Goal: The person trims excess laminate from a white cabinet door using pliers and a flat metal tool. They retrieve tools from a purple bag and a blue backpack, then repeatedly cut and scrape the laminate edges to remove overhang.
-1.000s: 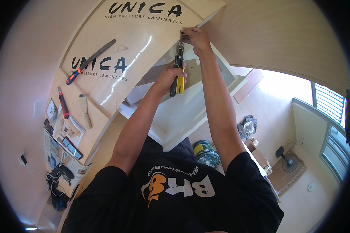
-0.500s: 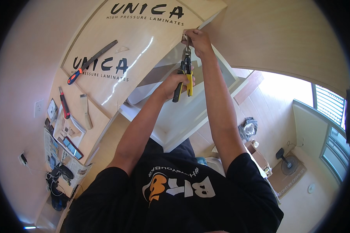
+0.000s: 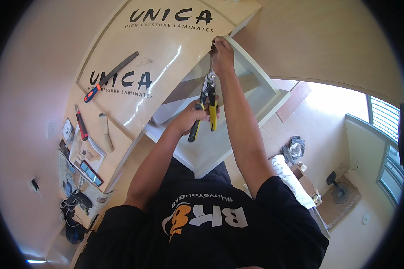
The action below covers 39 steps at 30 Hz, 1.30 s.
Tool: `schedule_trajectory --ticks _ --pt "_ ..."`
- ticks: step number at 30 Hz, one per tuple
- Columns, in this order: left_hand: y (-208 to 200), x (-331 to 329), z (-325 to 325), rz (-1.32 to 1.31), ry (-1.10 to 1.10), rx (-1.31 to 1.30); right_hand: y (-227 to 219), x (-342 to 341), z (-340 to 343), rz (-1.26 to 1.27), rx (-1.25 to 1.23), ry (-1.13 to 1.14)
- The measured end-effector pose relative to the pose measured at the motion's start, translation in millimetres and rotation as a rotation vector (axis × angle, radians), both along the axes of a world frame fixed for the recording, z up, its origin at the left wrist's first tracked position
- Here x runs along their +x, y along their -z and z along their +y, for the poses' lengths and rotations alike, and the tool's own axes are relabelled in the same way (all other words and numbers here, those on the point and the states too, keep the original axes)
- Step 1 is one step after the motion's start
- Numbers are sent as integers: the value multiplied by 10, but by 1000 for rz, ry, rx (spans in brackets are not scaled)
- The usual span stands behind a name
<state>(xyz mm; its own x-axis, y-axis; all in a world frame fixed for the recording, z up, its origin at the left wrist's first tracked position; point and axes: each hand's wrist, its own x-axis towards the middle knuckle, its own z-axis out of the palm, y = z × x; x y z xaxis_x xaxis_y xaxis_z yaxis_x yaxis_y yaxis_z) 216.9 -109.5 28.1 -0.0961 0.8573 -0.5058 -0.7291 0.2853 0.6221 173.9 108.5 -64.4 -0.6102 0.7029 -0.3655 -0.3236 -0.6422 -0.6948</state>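
Note:
My left hand [image 3: 189,120] is wrapped round the handles of a pair of tin snips [image 3: 209,80] with black and yellow grips. The blades point away from me and reach up to the fingers of my right hand [image 3: 224,56]. Those fingers are curled closed at the slanting edge of a glossy, pale laminate sheet [image 3: 166,58]. What they pinch is too small and hidden to name. Below both hands lies an open white cabinet box [image 3: 224,139].
On the bench at left are a file [image 3: 113,75], a red utility knife [image 3: 81,122], a putty knife [image 3: 106,132] and a phone [image 3: 91,172]. A large wooden panel [image 3: 318,49] rises at right. Beyond the box stand a crumpled plastic bag [image 3: 295,149] and a fan [image 3: 340,193].
The snips and my left hand have come nearer to me, the handles swinging slightly left. My right hand has turned and stays near the laminate edge. The view has shifted slightly.

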Motion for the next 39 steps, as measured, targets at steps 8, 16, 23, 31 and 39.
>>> schedule_trajectory --ticks 8,16,23,31,39 --pt "-429 -99 -522 28 -10 -70 69 -83 30 49 -123 -8" --pt "-509 -95 -680 12 -71 -83 122 -223 -165 126 -102 180" --pt "-797 -524 -917 478 -78 -487 0 -179 -124 -240 102 92" --pt "-994 -2379 -1107 1879 210 -1015 6 -248 -137 -317 161 204" --pt "-420 -3336 -1239 2073 305 -851 -85 -204 -279 -714 841 338"
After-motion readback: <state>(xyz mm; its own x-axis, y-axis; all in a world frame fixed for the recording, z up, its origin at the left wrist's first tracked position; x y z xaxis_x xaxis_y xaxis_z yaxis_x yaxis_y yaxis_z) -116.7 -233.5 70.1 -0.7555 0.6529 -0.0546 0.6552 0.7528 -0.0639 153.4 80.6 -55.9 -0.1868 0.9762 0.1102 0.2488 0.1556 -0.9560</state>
